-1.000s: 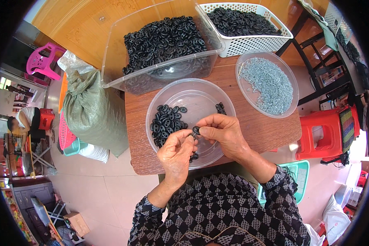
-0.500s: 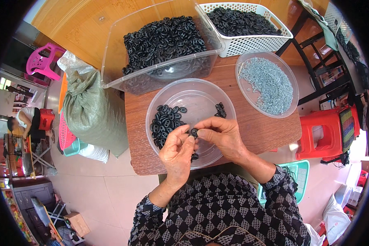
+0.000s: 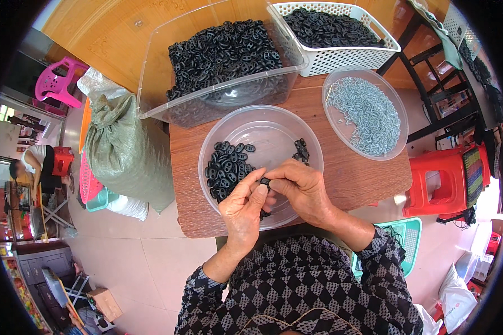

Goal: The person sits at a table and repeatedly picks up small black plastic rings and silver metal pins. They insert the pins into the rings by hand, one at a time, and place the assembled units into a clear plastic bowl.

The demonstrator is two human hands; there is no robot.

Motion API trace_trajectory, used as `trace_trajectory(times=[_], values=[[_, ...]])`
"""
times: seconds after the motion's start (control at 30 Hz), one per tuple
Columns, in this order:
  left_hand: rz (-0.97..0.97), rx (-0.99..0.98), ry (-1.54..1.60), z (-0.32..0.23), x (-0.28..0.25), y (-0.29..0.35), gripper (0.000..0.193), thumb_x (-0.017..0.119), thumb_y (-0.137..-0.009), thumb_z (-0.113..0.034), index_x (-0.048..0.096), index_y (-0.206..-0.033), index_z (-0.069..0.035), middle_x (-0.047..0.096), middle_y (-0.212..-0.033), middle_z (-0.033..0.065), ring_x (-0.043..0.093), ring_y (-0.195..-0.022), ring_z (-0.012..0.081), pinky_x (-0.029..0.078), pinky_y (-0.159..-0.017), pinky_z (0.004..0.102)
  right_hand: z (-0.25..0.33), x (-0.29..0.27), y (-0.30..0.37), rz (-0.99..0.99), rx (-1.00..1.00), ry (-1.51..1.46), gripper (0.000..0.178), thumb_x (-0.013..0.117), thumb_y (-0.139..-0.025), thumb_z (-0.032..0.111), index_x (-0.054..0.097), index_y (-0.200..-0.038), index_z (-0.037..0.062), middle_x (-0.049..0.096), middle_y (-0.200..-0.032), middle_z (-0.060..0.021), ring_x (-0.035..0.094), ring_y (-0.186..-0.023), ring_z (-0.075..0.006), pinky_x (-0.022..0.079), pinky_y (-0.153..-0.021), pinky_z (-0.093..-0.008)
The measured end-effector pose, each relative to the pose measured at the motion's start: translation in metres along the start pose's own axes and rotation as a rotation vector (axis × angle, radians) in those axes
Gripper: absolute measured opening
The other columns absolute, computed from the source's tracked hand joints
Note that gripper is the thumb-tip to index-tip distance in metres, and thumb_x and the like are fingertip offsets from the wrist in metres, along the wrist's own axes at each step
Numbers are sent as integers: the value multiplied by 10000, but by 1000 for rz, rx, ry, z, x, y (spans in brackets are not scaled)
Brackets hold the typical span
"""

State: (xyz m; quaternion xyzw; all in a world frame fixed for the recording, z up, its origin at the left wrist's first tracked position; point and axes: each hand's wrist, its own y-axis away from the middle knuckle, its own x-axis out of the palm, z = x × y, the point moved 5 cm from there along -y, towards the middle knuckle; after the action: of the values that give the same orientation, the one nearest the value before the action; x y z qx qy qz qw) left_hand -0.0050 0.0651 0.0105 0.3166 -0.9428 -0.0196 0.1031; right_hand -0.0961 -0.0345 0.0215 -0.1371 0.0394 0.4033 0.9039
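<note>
A small black oval part [image 3: 265, 182] is pinched between both my hands above the near side of a round clear plastic tub [image 3: 317, 139]. My left hand [image 3: 241, 205] grips it with thumb and fingertips. From the right, my right hand [image 3: 303, 191] closes thumb and forefinger on the same part. Many black oval parts with two holes [image 3: 225, 167] lie on the left side of the tub. A smaller group of black parts [image 3: 301, 151] sits at its right wall. Another black piece shows just below my fingers, partly hidden.
On the brown wooden table [image 3: 352, 184] stand a clear bin [image 3: 145, 84] heaped with black parts, a white perforated basket [image 3: 346, 58] of black parts and a round tray [image 3: 403, 111] of small silvery screw-like pieces. A green sack [image 3: 123, 151] stands left; a red stool [image 3: 430, 184] stands right.
The fingers of my right hand have shifted slightly up and curled in more around the black part. Both hands stay at nearly the same place over the tub.
</note>
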Motion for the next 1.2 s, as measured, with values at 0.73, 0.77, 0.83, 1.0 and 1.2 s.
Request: trace_trajectory(times=[0.73,0.77,0.83,1.0,1.2], values=[[-180,-8,234,2,2,-1,190,557,-853,33,594,-1034,79,629,-856,78,574,-703,99,494,-637,222,26,6,5,-121,-380,352,329,688,-613,-16,562,-917,-33,575,-797,-129,543,-696,-280,458,-596,-354],[-174,-6,241,3,2,0,188,557,-855,31,593,-1033,79,627,-854,73,572,-702,95,493,-637,222,26,6,5,-126,-389,357,330,689,-609,-18,562,-914,-35,576,-795,-130,543,-695,-279,458,-591,-353],[-150,-15,258,3,2,1,184,557,-862,27,591,-1037,71,629,-898,80,573,-755,94,484,-674,217,26,6,6,-136,-406,368,334,690,-601,-22,561,-909,-40,577,-791,-133,543,-692,-277,458,-580,-350],[-141,-16,255,6,2,3,174,556,-867,22,589,-1031,67,631,-912,83,569,-768,91,476,-684,212,27,5,8,-145,-435,386,334,693,-595,-23,562,-902,-39,582,-792,-126,543,-691,-273,457,-582,-352],[-82,-35,237,5,1,-1,169,558,-863,23,588,-1023,69,631,-909,86,574,-772,95,485,-690,219,25,3,7,-169,-392,308,329,697,-605,-42,589,-915,-24,584,-744,-102,522,-626,-223,414,-557,-324]])
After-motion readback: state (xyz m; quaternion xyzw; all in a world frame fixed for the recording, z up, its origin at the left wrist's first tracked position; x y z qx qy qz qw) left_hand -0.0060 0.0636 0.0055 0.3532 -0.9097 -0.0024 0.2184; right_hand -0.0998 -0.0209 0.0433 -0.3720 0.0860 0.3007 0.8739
